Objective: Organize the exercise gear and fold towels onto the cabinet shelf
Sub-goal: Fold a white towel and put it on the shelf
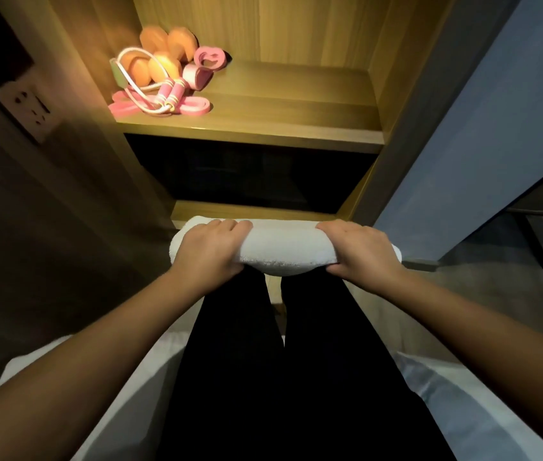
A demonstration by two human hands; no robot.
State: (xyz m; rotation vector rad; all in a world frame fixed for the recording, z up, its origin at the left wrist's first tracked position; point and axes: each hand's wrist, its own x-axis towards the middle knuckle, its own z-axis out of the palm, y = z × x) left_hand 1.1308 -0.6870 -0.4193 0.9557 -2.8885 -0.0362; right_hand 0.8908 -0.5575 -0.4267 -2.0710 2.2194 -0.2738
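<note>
A rolled white towel lies across my knees, below the cabinet. My left hand grips its left end and my right hand grips its right end, fingers curled over the top. On the lit wooden shelf, at its left, sit orange dumbbells, a pink-handled jump rope, a pink resistance band and pink grip gear. The right half of the shelf is bare wood.
A dark compartment lies under the shelf. A wall socket is on the left panel. A blue wall stands to the right. White bedding lies under my legs in black trousers.
</note>
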